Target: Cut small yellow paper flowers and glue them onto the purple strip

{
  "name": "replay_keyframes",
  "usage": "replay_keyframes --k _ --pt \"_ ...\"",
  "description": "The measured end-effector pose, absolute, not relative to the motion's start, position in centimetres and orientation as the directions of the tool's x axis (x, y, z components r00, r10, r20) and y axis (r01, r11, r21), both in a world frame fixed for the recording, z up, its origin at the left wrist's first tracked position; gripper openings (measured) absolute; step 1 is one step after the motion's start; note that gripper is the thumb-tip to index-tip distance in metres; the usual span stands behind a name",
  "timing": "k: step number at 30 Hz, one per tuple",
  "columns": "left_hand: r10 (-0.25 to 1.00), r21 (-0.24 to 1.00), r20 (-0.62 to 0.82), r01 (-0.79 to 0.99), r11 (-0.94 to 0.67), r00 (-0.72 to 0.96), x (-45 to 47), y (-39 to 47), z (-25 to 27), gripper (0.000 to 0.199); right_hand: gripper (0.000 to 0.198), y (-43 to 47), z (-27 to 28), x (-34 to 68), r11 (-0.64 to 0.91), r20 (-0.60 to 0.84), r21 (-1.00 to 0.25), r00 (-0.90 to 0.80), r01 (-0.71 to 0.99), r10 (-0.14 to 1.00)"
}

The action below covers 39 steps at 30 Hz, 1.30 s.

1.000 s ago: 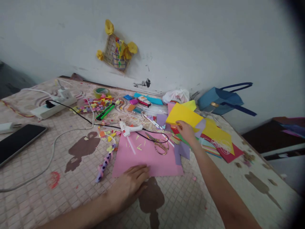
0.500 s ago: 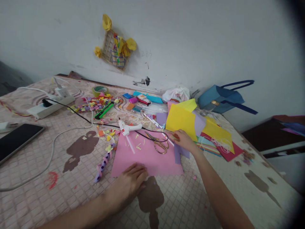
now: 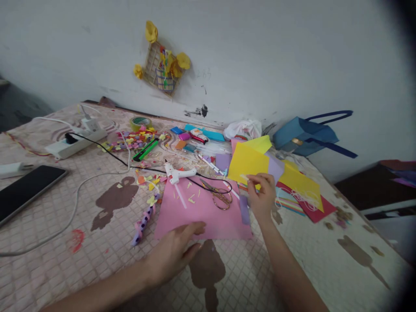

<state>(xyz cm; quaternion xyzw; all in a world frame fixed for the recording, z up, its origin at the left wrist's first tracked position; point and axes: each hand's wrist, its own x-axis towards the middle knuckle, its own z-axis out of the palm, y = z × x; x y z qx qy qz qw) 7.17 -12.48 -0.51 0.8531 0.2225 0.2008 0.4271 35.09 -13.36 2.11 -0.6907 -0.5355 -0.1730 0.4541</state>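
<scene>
My left hand is at the near edge of a pink paper sheet, holding nothing, its thumb and fingers apart. My right hand is raised beside the sheet's right side, in front of the yellow paper. Its thumb and fingers pinch a small pale strip, too small to name surely. On the pink sheet lie a white glue gun, gold-handled scissors and thin yellow scraps. Left of it rests a purple spotted stick with a yellow paper flower on top.
Colored papers and white string lie to the right, with a blue bag behind. Further left are a green cutter, tape roll, power strip and phone. Cables cross the table.
My right hand has lifted from the sheet's right edge and turned, now with a pale strip between its fingers. My left hand's thumb has spread away from its fingers. The view shifted slightly.
</scene>
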Motion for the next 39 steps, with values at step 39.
replay_keyframes --k 39 --pt "0.732 0.990 0.027 -0.118 0.073 0.680 7.9 -10.6 0.7 0.009 0.022 -13.8 0.1 24.5 -0.049 -0.058 -0.995 0.111 -0.086 0.992"
